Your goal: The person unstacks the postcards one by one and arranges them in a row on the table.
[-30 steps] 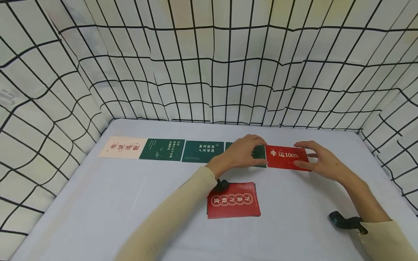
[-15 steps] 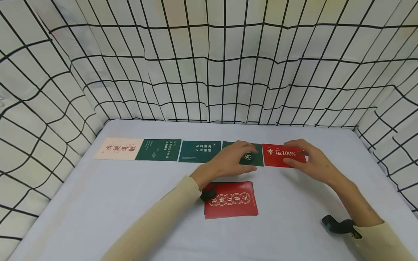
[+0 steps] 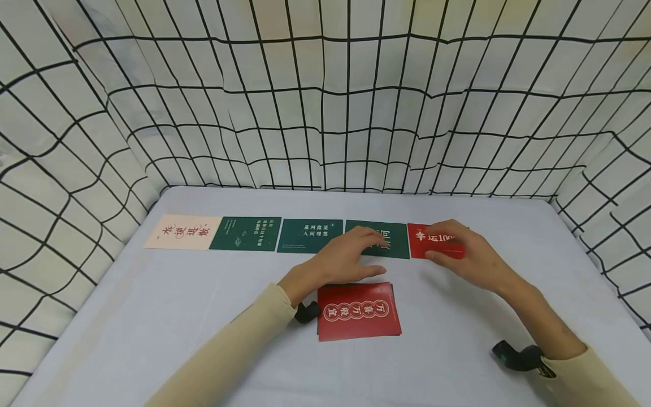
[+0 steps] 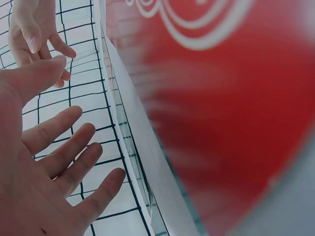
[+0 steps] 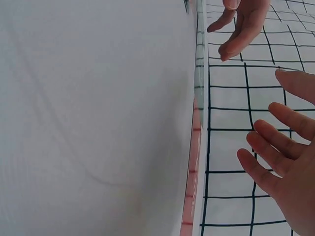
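A row of cards lies along the far part of the table: a pink card (image 3: 183,232), a green card (image 3: 246,233), a second green card (image 3: 307,233), a third green card (image 3: 399,244) and a red card (image 3: 420,243). My left hand (image 3: 346,257) hovers with loosely spread fingers, covering part of the third green card. Over the red card's right part is my right hand (image 3: 470,254), its fingers relaxed and holding nothing. Both wrist views show the fingers apart from the cards. Nearer me lies a stack of cards (image 3: 359,316) with a red one on top.
White cloth covers the table (image 3: 447,350). Black netting (image 3: 325,107) over pale walls rises behind it and at both sides. Dark wrist devices sit at the left wrist (image 3: 307,312) and the right wrist (image 3: 519,357).
My left hand has drawn back leftward from the red card's left edge. My right hand has shifted left from its right edge to over the card. The red card keeps its place in the row.
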### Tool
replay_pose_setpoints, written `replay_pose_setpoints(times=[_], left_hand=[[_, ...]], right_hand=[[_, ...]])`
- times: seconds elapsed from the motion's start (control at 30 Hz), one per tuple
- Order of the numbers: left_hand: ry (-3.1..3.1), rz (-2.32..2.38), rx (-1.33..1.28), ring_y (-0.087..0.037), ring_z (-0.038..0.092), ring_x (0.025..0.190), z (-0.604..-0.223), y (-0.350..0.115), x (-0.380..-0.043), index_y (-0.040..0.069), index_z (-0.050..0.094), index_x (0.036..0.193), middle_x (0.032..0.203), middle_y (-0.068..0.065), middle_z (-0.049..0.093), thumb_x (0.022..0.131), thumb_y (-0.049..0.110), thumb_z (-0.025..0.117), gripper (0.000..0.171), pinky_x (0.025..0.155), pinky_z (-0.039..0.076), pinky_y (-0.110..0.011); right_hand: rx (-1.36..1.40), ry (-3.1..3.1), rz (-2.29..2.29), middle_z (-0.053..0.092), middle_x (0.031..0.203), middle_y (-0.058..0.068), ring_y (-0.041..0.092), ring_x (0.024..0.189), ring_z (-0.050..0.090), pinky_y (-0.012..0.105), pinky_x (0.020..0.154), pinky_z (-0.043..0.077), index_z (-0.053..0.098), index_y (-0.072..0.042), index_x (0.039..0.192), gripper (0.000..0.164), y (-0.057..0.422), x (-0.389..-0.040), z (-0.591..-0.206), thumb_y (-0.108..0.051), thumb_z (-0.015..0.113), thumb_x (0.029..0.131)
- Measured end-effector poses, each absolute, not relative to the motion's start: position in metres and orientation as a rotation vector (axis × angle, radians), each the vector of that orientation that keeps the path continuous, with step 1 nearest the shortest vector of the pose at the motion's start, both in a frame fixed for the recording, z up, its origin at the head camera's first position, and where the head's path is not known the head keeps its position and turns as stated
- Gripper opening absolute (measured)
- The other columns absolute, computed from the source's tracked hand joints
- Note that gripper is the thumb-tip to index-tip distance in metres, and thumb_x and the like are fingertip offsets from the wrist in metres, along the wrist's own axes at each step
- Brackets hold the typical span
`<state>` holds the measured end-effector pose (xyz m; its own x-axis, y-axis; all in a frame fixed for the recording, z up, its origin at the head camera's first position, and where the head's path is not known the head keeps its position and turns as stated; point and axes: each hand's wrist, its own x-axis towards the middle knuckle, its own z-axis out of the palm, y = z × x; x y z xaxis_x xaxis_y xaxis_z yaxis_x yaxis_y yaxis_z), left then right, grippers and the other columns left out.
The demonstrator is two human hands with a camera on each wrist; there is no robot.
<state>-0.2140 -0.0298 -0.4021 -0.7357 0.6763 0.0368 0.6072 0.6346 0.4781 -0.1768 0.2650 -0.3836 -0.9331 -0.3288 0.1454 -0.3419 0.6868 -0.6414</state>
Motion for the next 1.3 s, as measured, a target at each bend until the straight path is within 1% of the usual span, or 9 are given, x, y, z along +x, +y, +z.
replay_pose_setpoints(times=[0.1,0.17,0.27,0.47,0.57,0.8,0.93,1.13,1.3], left_hand=[[2.702,0.716,1.042,-0.018,0.049,0.142,-0.402,-0.034,-0.212,0.022,0.063,0.142,0.152,0.000,0.055,0.094,0.041,0.075,0.054,0.109,0.055,-0.040],[2.702,0.717,1.025,-0.018,0.050,0.142,-0.403,-0.037,-0.212,0.022,0.063,0.142,0.152,-0.001,0.056,0.093,0.041,0.075,0.053,0.108,0.056,-0.040],[2.703,0.716,1.010,-0.019,0.051,0.141,-0.404,-0.041,-0.211,0.022,0.063,0.142,0.150,0.000,0.057,0.094,0.040,0.075,0.053,0.108,0.056,-0.040],[2.710,0.711,1.004,-0.020,0.054,0.138,-0.404,-0.049,-0.211,0.021,0.064,0.141,0.146,-0.001,0.060,0.094,0.040,0.075,0.052,0.110,0.054,-0.042],[2.703,0.715,0.987,-0.019,0.056,0.134,-0.404,-0.052,-0.210,0.021,0.065,0.141,0.143,-0.001,0.062,0.094,0.041,0.075,0.052,0.109,0.055,-0.041],[2.679,0.744,0.972,-0.017,0.062,0.120,-0.404,-0.060,-0.206,0.019,0.069,0.135,0.129,0.000,0.068,0.092,0.038,0.078,0.048,0.105,0.056,-0.040],[2.673,0.750,0.964,-0.015,0.064,0.114,-0.405,-0.064,-0.203,0.019,0.071,0.132,0.121,0.001,0.070,0.092,0.037,0.079,0.045,0.100,0.057,-0.037],[2.658,0.748,0.960,-0.013,0.063,0.110,-0.405,-0.069,-0.200,0.019,0.072,0.129,0.119,0.005,0.070,0.090,0.038,0.078,0.043,0.098,0.057,-0.035],[2.656,0.754,0.972,-0.012,0.062,0.108,-0.405,-0.073,-0.199,0.020,0.073,0.127,0.118,0.006,0.070,0.090,0.038,0.079,0.041,0.095,0.057,-0.033]], right_hand=[[0.585,-2.868,1.123,0.059,0.142,0.010,0.039,0.130,0.056,0.055,0.091,0.062,0.061,-0.015,0.140,0.051,0.261,-0.175,-0.383,-0.020,0.079,0.092],[0.596,-2.866,1.133,0.059,0.141,0.009,0.039,0.130,0.056,0.057,0.091,0.062,0.061,-0.015,0.139,0.051,0.258,-0.174,-0.383,-0.019,0.080,0.092],[0.629,-2.858,1.126,0.060,0.139,0.007,0.036,0.130,0.057,0.056,0.091,0.062,0.061,-0.016,0.138,0.052,0.255,-0.172,-0.384,-0.017,0.081,0.091],[0.672,-2.850,1.098,0.062,0.139,0.003,0.027,0.130,0.057,0.057,0.097,0.059,0.061,-0.016,0.137,0.051,0.247,-0.169,-0.387,-0.018,0.082,0.090],[0.678,-2.863,1.098,0.063,0.137,0.002,0.027,0.129,0.059,0.056,0.099,0.059,0.062,-0.018,0.137,0.051,0.242,-0.168,-0.388,-0.020,0.082,0.090],[0.679,-2.895,1.092,0.062,0.138,0.004,0.031,0.130,0.059,0.052,0.095,0.062,0.062,-0.019,0.139,0.053,0.233,-0.162,-0.389,-0.025,0.082,0.090],[0.713,-2.887,1.138,0.064,0.134,0.004,0.031,0.128,0.060,0.054,0.098,0.060,0.063,-0.018,0.137,0.052,0.228,-0.161,-0.392,-0.024,0.082,0.090],[0.747,-2.900,1.157,0.065,0.132,0.006,0.031,0.122,0.062,0.051,0.094,0.061,0.062,-0.019,0.137,0.055,0.219,-0.158,-0.393,-0.022,0.085,0.087],[0.771,-2.897,1.142,0.065,0.133,0.001,0.028,0.124,0.062,0.050,0.094,0.062,0.063,-0.017,0.137,0.058,0.214,-0.156,-0.391,-0.020,0.087,0.084]])
